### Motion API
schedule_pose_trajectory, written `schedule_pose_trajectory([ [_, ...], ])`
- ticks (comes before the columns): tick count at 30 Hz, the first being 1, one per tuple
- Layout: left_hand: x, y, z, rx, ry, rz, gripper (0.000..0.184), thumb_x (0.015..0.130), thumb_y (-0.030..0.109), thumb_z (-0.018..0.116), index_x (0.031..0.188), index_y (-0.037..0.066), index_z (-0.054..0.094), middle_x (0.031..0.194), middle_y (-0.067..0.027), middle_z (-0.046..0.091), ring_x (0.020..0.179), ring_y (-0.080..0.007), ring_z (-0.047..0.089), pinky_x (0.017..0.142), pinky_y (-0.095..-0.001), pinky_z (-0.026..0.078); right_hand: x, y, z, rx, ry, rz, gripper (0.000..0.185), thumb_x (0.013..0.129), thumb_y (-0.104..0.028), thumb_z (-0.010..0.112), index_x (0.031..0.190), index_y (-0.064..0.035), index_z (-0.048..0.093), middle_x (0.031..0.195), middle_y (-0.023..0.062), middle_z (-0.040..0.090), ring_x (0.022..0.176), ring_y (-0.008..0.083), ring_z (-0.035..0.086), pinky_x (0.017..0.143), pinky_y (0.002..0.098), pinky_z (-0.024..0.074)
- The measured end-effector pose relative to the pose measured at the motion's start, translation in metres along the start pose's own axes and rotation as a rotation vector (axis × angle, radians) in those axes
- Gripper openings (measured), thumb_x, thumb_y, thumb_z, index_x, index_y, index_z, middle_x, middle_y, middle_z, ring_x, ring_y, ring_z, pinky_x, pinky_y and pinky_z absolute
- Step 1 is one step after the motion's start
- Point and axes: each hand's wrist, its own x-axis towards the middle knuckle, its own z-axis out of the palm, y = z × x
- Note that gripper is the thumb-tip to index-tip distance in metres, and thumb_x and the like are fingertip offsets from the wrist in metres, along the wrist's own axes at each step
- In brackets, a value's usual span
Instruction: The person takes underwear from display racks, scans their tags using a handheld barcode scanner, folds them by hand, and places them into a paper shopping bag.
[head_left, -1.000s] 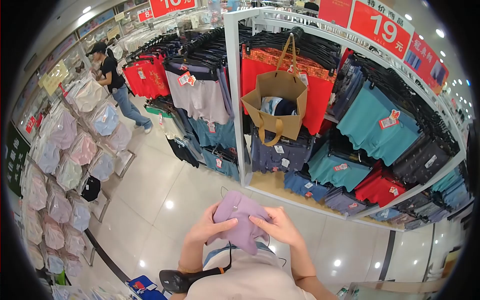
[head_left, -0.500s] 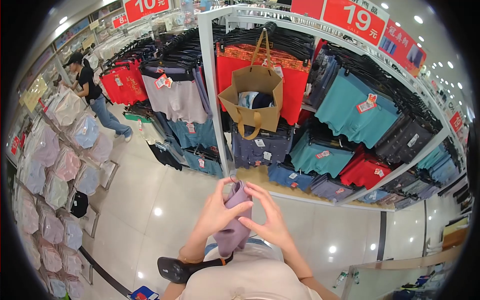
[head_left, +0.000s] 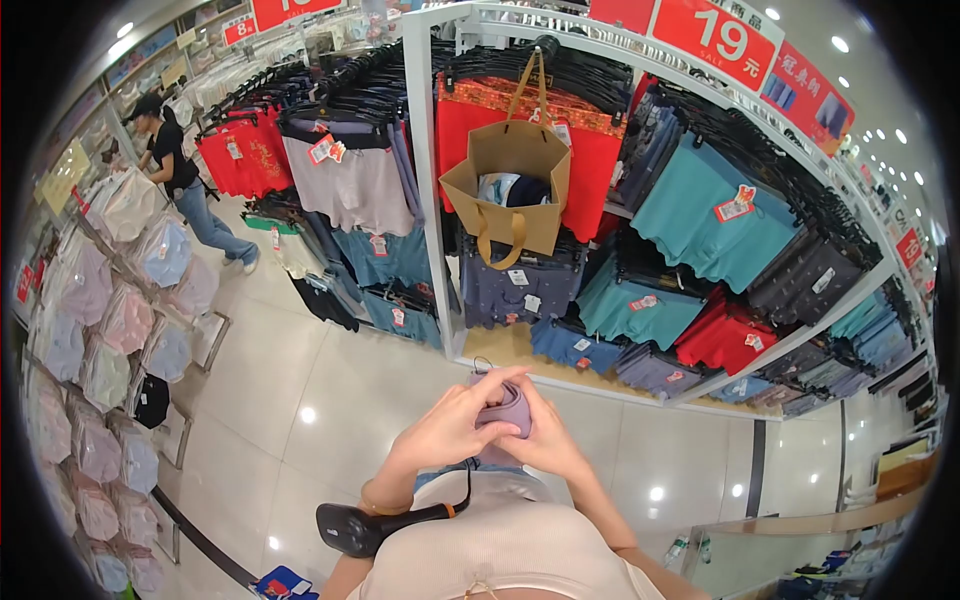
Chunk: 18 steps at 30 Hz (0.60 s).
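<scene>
A mauve cloth garment (head_left: 510, 408), rolled into a loose bundle, is held in front of my chest. My left hand (head_left: 450, 422) wraps it from the left, and my right hand (head_left: 548, 438) from the right, with the fingers meeting over its top. A thin dark loop sticks up just beyond the fingertips. The garment's kind is hard to make out because the hands cover much of it. By my left forearm hangs a black handheld device (head_left: 350, 530) with an orange ring and a dark cord.
A white-framed rack (head_left: 424, 150) holds hanging shorts, including teal shorts (head_left: 705, 200). A brown paper bag (head_left: 548, 225) with cloth inside hangs on its front. Pale packaged garments (head_left: 125, 320) line the left. A person (head_left: 180, 180) stands at the far left shelves.
The garment hung longer and narrower between my hands; now it is rolled into a compact bundle. My hands have come closer together and closed around it.
</scene>
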Motion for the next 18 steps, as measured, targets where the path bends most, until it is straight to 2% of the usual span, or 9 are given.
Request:
schedule_pose_trajectory([
  [3,0.000,0.002,0.001,-0.037,0.070,0.008,0.051,0.071,0.008,0.062,0.116,0.007,0.039,0.083,-0.0166,0.057,0.074,-0.0360,0.053,0.066,-0.0361,0.042,0.008,-0.001,0.008,0.188,0.068,-0.140,0.072,0.066,-0.012,0.070,0.126,-0.0065,0.031,0.111,0.0102,0.050,0.101,0.0199,0.052,0.086,0.0330,0.0408],
  [6,0.002,-0.002,-0.001,-0.054,0.066,0.091,0.046,0.071,0.011,0.062,0.111,0.007,0.039,0.083,-0.0163,0.057,0.075,-0.0361,0.054,0.066,-0.0362,0.042,0.015,0.004,0.009,0.330,0.011,-0.216,0.080,0.064,-0.013,0.072,0.128,-0.0083,0.025,0.119,0.0084,0.041,0.109,0.0174,0.044,0.091,0.0340,0.0364],
  [10,0.007,-0.002,-0.006,-0.028,0.048,0.183,0.048,0.069,0.013,0.064,0.111,0.008,0.042,0.084,-0.0157,0.058,0.075,-0.0351,0.056,0.064,-0.0358,0.043,0.017,0.002,0.011,0.325,0.056,-0.285,0.085,0.059,-0.016,0.075,0.128,-0.0072,0.027,0.126,0.0097,0.035,0.114,0.0236,0.041,0.094,0.0345,0.0349],
  [13,0.005,-0.003,-0.010,-0.021,0.042,0.133,0.047,0.066,0.015,0.071,0.107,0.006,0.050,0.080,-0.0093,0.058,0.070,-0.0201,0.056,0.066,-0.0277,0.043,0.022,0.006,0.015,0.246,0.069,-0.352,0.089,0.057,-0.017,0.077,0.130,-0.0071,0.025,0.133,0.0105,0.026,0.118,0.0246,0.037,0.097,0.0359,0.0332],
  [18,0.008,-0.009,-0.011,-0.041,-0.001,0.083,0.045,0.064,0.015,0.072,0.105,0.006,0.054,0.080,-0.0083,0.059,0.070,-0.0182,0.056,0.069,-0.0277,0.045,0.026,0.016,0.018,0.244,0.086,-0.278,0.100,0.055,-0.017,0.078,0.135,-0.0065,0.018,0.139,0.0117,0.017,0.123,0.0253,0.030,0.100,0.0370,0.0300],
])
